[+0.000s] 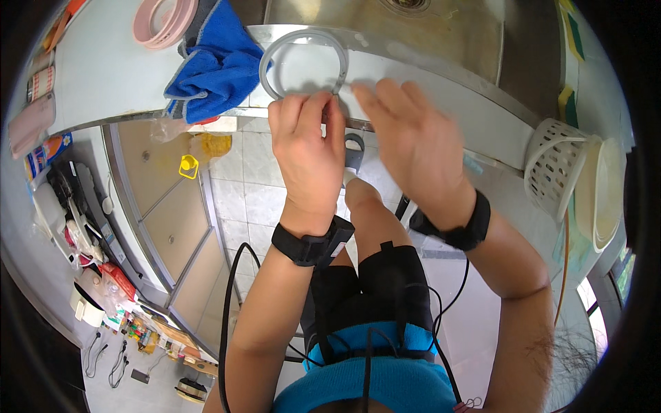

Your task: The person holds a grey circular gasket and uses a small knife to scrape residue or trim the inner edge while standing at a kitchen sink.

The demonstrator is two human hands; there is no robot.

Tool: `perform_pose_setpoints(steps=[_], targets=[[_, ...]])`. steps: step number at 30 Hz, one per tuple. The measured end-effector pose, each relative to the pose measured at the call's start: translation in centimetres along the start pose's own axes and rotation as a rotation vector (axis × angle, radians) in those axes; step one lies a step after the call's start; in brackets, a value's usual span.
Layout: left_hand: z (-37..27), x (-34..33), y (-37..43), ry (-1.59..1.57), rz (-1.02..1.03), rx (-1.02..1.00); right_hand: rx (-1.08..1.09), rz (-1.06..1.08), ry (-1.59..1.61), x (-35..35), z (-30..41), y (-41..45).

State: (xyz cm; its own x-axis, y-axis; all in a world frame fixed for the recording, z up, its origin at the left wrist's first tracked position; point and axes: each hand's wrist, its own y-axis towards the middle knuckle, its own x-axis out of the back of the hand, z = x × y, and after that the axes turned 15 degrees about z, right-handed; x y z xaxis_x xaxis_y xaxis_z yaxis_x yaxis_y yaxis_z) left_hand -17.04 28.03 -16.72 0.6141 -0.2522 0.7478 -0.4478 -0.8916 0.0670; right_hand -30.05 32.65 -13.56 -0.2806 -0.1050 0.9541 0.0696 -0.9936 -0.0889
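A translucent grey ring (264, 64), perhaps a silicone seal, lies at the counter's front edge below the sink. My left hand (308, 139) pinches its near side between thumb and fingers. Just right of the ring, my right hand (413, 134) is raised and blurred, its fingers apart and nothing visible in them. A blue microfibre cloth (219, 72) with grey trim lies bunched left of the ring. Beyond the cloth, at the upper left, sit pink rings (164, 23), one partly over another.
The metal sink (454, 36) is beyond the ring. At the right stands a white perforated basket (552, 165) beside pale nested basins (607, 196). Yellow-green sponges (568, 106) lie near it. An oil bottle with a yellow cap (188, 166) stands on the floor at left.
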Motion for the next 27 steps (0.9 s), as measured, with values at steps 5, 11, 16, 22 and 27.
perform_pose_setpoints(steps=[5, 11, 16, 22, 27], targets=[[0.0, 0.2, 0.1, 0.015, -0.002, 0.0, 0.007, 0.004, 0.003, 0.4, -1.2, 0.6], [0.3, 0.0, 0.1, -0.028, 0.007, -0.015, 0.011, -0.002, 0.046, -0.1, -1.7, 0.3], [1.6, 2.3, 0.9, -0.057, 0.206, -0.05, -0.063, 0.024, 0.097, 0.8, -1.6, 0.1], [1.8, 4.5, 1.3, -0.002, 0.263, -0.061, -0.198, -0.016, 0.365, 0.8, -0.1, -0.6], [1.1, 2.6, 0.7, -0.041, 0.197, -0.066, -0.169, -0.073, 0.411, -0.2, 1.5, -0.9]])
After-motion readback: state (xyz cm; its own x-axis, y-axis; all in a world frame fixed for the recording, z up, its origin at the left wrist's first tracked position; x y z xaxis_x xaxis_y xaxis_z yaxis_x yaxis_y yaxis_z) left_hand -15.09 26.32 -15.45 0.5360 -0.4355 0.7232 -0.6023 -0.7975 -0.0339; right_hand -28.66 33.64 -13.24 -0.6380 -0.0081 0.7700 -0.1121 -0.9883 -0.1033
